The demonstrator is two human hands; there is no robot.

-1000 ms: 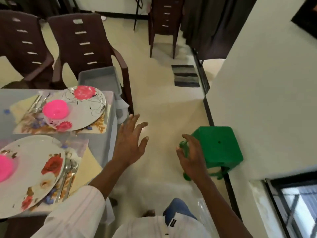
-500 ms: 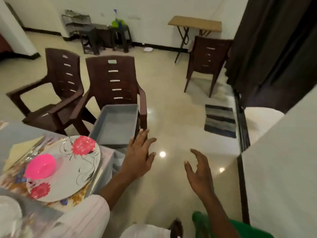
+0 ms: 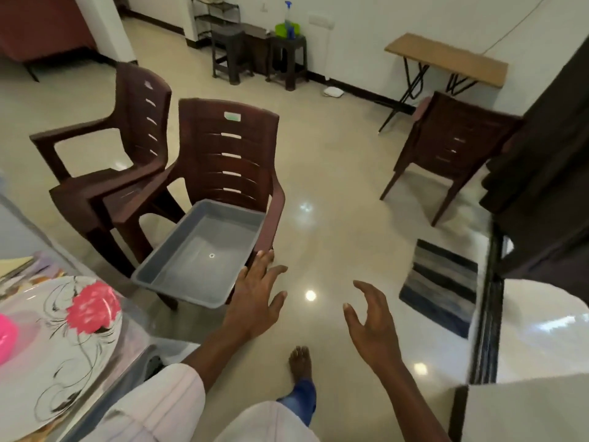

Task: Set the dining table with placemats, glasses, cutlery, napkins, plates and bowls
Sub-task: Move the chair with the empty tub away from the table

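No legible text; pale sticker [image 3: 233, 116] on the nearer chair [image 3: 223, 161] too blurred.

Glossy tiled floor [image 3: 334, 193], matt grey plastic tub [image 3: 204, 250]

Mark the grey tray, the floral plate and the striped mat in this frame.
grey tray [image 3: 197, 266], head view, bare inner floor.
floral plate [image 3: 63, 346], head view, white face below the pink flower.
striped mat [image 3: 438, 287], head view, middle stripes.
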